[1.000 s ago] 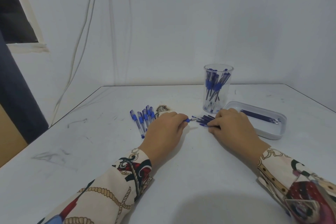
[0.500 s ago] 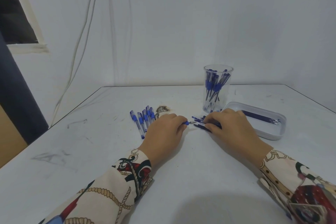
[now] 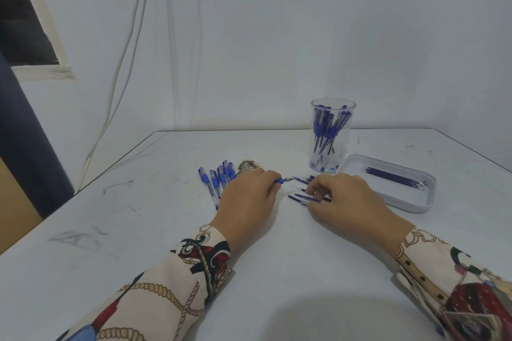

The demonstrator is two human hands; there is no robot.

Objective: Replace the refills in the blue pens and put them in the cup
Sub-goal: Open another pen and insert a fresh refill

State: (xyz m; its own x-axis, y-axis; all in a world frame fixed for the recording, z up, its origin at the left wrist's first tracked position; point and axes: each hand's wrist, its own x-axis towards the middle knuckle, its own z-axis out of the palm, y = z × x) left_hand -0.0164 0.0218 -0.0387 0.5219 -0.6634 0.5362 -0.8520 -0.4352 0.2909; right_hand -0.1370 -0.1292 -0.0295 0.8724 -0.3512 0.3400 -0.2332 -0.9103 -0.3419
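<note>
two hands rest on the white table [image 3: 138,230] in the head view. the left hand [image 3: 246,202] has its fingers curled round a blue pen [image 3: 282,180], whose tip sticks out toward the right. the right hand [image 3: 346,202] lies over a scatter of loose refills [image 3: 300,197]; its fingertips seem to pinch one of them, though the hand hides the contact. just left of the left hand, a row of blue pens [image 3: 219,178] lies side by side on the table. behind the right hand stands a clear cup [image 3: 332,135], upright, with blue pens inside. just right of the cup sits a shallow white tray [image 3: 410,202] holding dark refills [image 3: 393,177].
</note>
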